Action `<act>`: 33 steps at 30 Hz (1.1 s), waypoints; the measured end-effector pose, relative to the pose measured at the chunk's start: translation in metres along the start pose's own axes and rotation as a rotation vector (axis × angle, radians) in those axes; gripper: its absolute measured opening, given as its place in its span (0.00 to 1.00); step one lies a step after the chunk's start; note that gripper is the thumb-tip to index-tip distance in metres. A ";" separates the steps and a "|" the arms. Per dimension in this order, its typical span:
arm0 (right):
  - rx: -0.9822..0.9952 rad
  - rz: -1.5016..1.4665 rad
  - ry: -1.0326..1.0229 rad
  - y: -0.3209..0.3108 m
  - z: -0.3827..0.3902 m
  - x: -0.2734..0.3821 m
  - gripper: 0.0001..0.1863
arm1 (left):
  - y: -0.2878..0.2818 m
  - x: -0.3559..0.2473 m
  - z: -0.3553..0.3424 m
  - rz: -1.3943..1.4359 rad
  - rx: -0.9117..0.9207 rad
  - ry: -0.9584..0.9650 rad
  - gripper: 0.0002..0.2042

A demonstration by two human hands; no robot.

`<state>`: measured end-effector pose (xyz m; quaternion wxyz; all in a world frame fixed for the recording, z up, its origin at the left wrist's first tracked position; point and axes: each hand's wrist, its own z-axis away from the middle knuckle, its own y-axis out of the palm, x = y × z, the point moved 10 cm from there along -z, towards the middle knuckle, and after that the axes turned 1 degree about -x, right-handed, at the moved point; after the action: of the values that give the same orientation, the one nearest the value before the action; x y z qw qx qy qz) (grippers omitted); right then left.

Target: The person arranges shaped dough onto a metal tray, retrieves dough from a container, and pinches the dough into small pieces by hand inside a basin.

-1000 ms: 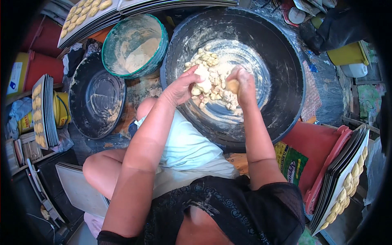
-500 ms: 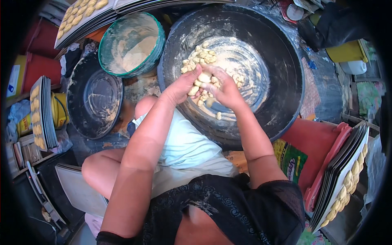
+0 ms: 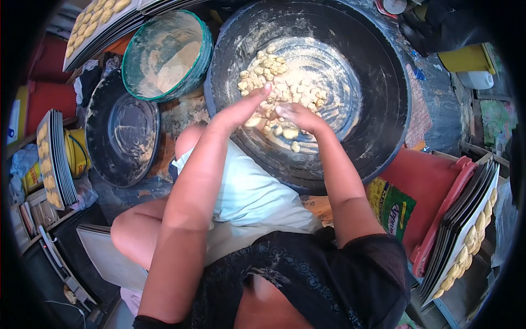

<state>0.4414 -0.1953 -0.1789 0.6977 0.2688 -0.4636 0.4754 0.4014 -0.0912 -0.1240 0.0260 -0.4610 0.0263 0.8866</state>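
Note:
My left hand (image 3: 246, 107) is low over the large black basin (image 3: 379, 77), its thumb stretched upward and fingers partly hidden among pale dough lumps (image 3: 263, 68). My right hand (image 3: 298, 116) faces it from the right, fingers extended toward the lumps, with no piece clearly gripped. A few larger pieces (image 3: 290, 132) lie just below the hands. Flour dusts the basin's ridged bottom around the small lumps.
A green-rimmed bowl of flour (image 3: 164, 55) and a shallow black basin (image 3: 123, 137) sit at left. Stacked trays with shaped dough (image 3: 94, 22) stand at top left, left (image 3: 55, 164) and lower right (image 3: 471, 241). A red container (image 3: 416, 192) is beside my right arm.
My hands, cupped together round dough half a second ago, are now lower and more apart, with pieces lying below them. The view has shifted slightly.

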 end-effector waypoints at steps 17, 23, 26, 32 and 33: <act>-0.169 0.234 0.308 0.006 -0.105 -0.144 0.33 | -0.066 0.011 -0.035 0.009 -0.405 0.033 0.27; -0.332 -0.344 -0.106 -0.014 -0.032 0.017 0.38 | -0.026 0.010 -0.029 0.319 -0.220 -0.170 0.27; -0.435 -0.333 -0.220 -0.025 0.003 0.073 0.37 | -0.024 -0.004 -0.033 0.555 -0.022 0.040 0.23; -0.414 0.181 -0.485 -0.027 0.044 0.127 0.37 | 0.001 -0.044 -0.004 0.751 0.115 0.208 0.24; -0.416 0.184 -0.488 -0.025 0.044 0.128 0.37 | 0.003 -0.046 -0.003 0.750 0.117 0.211 0.24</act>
<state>0.4616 -0.1882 -0.0426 0.5602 0.1834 -0.7265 0.3532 0.4294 -0.0950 -0.0881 -0.2762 -0.5059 0.2458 0.7793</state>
